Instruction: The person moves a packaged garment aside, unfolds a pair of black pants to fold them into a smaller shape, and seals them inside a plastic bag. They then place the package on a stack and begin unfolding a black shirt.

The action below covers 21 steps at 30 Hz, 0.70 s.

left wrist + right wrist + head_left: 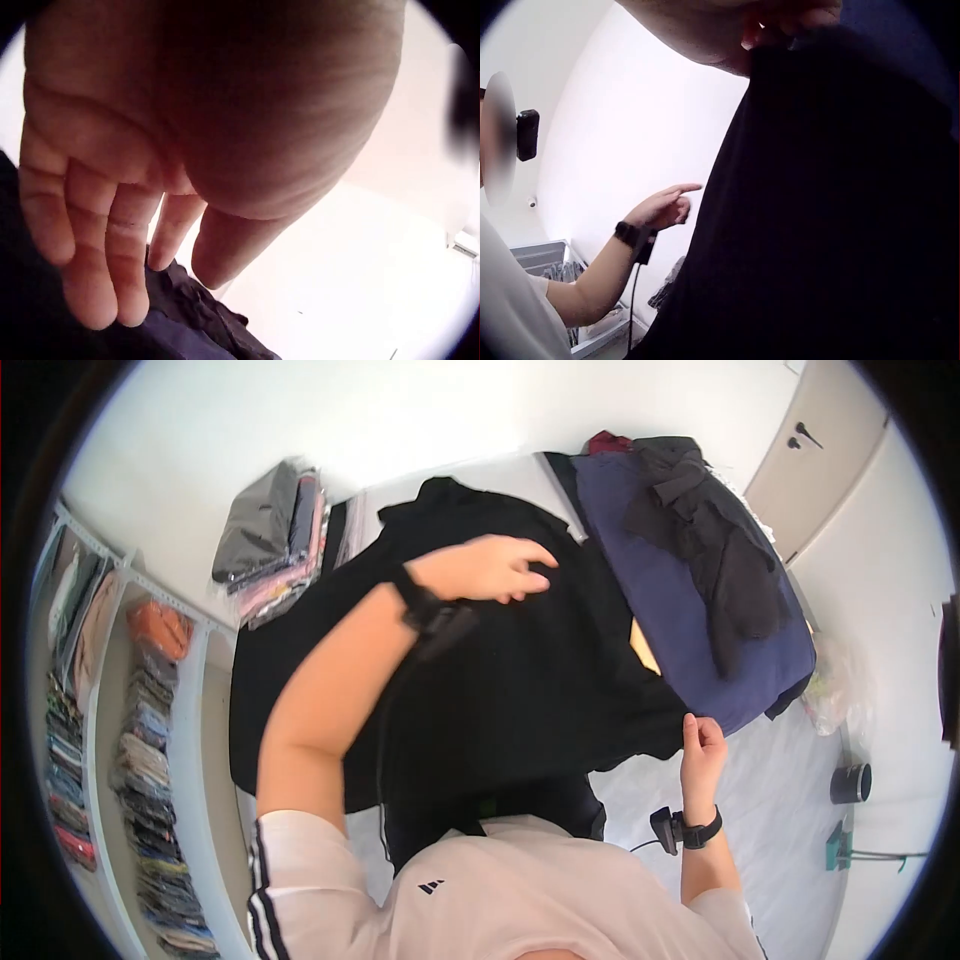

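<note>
A wide black garment [500, 690] lies spread over the table in the head view, its near edge hanging toward the person. Above its middle, the left hand [485, 568] hovers with its fingers loosely bent and nothing held; the left wrist view shows the palm and relaxed fingers [90, 292]. Off to the right, the right hand [705, 755] pinches the garment's near right corner between thumb and fingers. In the right wrist view, the black cloth [825, 210] hangs from that hand and fills much of the picture.
Navy cloth [640, 580] with a crumpled dark garment [700, 530] on top covers the table's right side. Packaged clothes [265, 530] are stacked at the back left. Shelves [110, 660] of folded clothes stand left. A black bin [850, 783] is on the right.
</note>
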Each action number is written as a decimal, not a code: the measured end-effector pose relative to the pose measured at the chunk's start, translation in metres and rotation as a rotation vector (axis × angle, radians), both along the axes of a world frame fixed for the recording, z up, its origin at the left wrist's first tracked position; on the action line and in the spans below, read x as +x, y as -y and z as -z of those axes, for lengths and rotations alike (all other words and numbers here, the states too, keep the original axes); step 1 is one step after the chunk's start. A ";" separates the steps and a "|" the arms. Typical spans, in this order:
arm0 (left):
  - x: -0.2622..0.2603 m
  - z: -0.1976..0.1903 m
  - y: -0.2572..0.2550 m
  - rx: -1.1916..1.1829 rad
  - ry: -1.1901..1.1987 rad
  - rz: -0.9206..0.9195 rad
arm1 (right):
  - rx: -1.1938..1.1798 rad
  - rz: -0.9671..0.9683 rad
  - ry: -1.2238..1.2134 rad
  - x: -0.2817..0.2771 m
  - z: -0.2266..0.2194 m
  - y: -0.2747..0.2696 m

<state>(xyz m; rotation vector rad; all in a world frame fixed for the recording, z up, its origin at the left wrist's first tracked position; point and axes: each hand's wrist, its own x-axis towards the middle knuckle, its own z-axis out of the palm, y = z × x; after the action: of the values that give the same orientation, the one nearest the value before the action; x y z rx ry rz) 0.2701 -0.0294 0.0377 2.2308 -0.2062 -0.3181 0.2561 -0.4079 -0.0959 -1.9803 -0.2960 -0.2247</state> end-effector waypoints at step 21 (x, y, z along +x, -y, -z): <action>-0.474 0.214 -0.029 -0.549 0.269 -1.518 | 0.422 -0.400 -0.625 -0.010 0.065 0.021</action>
<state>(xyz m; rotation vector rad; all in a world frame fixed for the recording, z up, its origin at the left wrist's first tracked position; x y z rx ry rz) -0.2041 -0.0005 -0.1763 1.3446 1.0858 0.7662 0.2460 -0.4286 -0.1614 -1.4447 -0.2065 0.5412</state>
